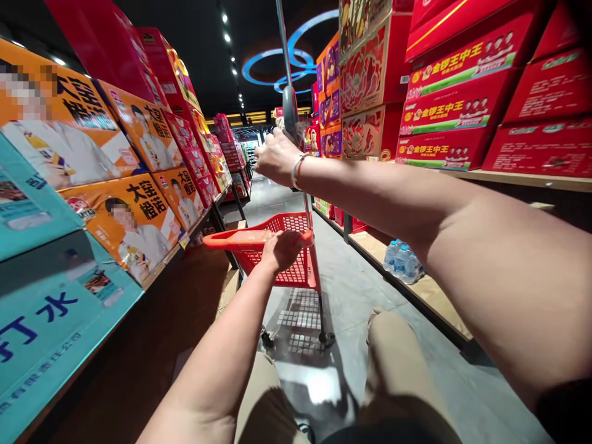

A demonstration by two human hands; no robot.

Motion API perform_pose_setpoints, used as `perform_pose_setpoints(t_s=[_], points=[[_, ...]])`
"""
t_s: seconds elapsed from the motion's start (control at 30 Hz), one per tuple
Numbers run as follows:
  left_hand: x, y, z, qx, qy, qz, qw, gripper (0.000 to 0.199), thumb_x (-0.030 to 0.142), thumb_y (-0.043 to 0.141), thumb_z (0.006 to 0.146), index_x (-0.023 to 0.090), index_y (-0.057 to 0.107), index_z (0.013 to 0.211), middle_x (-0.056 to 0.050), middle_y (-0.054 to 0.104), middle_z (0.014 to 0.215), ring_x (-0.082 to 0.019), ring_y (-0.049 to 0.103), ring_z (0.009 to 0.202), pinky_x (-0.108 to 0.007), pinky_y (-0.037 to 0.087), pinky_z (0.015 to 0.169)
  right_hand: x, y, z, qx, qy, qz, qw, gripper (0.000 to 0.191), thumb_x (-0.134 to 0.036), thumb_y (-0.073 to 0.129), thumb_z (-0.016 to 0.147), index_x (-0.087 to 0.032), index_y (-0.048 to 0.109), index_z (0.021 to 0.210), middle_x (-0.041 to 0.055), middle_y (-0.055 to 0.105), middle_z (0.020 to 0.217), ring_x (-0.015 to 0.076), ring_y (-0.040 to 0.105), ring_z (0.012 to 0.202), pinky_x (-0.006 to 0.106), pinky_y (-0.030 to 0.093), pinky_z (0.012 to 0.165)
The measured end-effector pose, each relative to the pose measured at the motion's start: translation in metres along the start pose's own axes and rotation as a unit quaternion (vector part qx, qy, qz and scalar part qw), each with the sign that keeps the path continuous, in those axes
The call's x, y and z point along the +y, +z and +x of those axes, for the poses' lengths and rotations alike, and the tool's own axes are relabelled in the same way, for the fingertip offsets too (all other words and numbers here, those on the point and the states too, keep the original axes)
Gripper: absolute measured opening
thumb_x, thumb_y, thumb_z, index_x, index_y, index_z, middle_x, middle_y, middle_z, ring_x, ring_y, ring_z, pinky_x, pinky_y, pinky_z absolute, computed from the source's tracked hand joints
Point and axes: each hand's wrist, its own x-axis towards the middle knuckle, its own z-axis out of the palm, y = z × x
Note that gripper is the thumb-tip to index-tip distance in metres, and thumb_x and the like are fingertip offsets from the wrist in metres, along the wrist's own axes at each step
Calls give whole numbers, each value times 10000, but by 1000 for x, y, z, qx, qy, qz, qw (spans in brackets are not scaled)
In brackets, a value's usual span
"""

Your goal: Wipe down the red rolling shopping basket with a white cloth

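A red shopping cart (303,271) with a perforated basket stands in front of me in the aisle. My left hand (284,250) is closed around its red handle, near the handle's right part. Higher up, my right hand (280,157), with a band at the wrist, reaches forward at the grey hanging piece (290,108) of a thin metal pole (282,37). Its fingers are curled and partly hidden behind the back of the hand, so what they hold cannot be made out.
Orange drink boxes (123,231) and turquoise boxes (41,333) fill the left shelf. Red cartons (444,148) are stacked on the right shelf, with wrapped water bottles (402,262) below. Grey floor (342,271) runs between the shelves.
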Motion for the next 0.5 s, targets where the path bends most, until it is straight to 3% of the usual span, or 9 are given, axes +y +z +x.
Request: perform_pose_setpoints(t_s=[0.07, 0.1, 0.17, 0.23, 0.37, 0.43, 0.5], points=[[-3, -2, -1, -14, -2, 5, 1000, 368, 380, 449, 994, 241, 653, 1267, -92, 715, 1239, -301, 637, 1143, -482, 419, 1004, 6, 7, -42, 20, -107, 120, 987, 181, -183, 566, 929, -94, 675, 816, -6, 730, 1007, 180, 649, 1174, 314, 548, 931], [-5, -4, -1, -18, -5, 5, 1000, 378, 359, 469, 973, 242, 645, 1287, -92, 706, 1266, -305, 627, 1167, -488, 417, 1018, 10, 13, -66, 21, -147, 151, 977, 87, -124, 641, 883, -154, 704, 935, 22, 727, 1139, 191, 643, 1157, 345, 566, 956], [-10, -6, -2, -24, -18, -4, 1000, 417, 312, 485, 937, 241, 631, 1321, -92, 684, 1323, -305, 602, 1216, -481, 416, 1035, 14, 34, -115, 19, -174, 188, 967, 316, -70, 611, 879, -210, 701, 1148, 77, 672, 1272, 214, 618, 1139, 395, 557, 977], [-15, -8, -2, -33, -33, -18, 999, 419, 287, 463, 925, 224, 649, 1296, -96, 686, 1320, -297, 598, 1218, -470, 417, 1038, 12, 63, -162, 37, -140, 247, 958, 396, -55, 572, 855, -195, 681, 1210, 98, 635, 1279, 225, 595, 1145, 416, 539, 1006], [-22, -5, -2, -44, -27, -47, 998, 398, 368, 408, 972, 235, 705, 1202, -73, 718, 1227, -293, 616, 1158, -488, 401, 1037, -12, 127, -235, 131, 46, 358, 923, 350, -86, 546, 846, -216, 692, 1137, 110, 596, 1300, 250, 544, 1241, 445, 485, 1083], [-24, -3, -2, -32, -21, -69, 997, 422, 443, 415, 987, 263, 696, 1246, -56, 717, 1230, -286, 615, 1156, -483, 388, 1043, -26, 154, -259, 159, 181, 395, 886, 303, -159, 593, 842, -217, 680, 1127, 115, 593, 1298, 263, 548, 1238, 463, 467, 1108], [-25, -1, -2, -15, -25, -82, 996, 441, 504, 440, 985, 272, 694, 1261, -47, 727, 1210, -277, 623, 1135, -464, 384, 1039, -35, 176, -275, 130, 317, 431, 834, 287, -225, 655, 800, -206, 666, 1086, 103, 613, 1215, 260, 591, 1155, 466, 489, 1084]])
